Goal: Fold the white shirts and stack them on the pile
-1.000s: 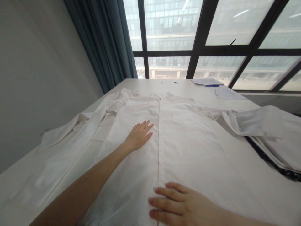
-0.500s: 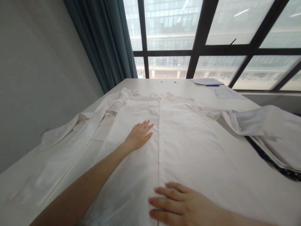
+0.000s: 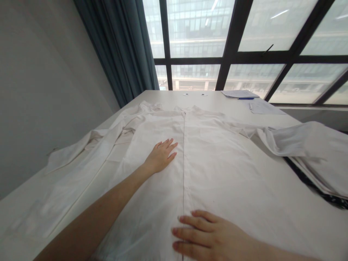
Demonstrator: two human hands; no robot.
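On white shirt (image 3: 217, 170): left hand (image 3: 160, 157), right hand (image 3: 214, 237), both flat beside placket.

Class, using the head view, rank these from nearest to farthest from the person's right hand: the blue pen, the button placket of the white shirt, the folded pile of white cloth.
From the right hand:
1. Button placket: under the fingertips, running up the shirt's middle.
2. Folded pile of white cloth: at the table's right edge.
3. Blue pen: far end, by the window, beside papers.

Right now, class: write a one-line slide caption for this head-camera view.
Left hand and right hand rest flat on a white buttoned cotton shirt spread over a white table.
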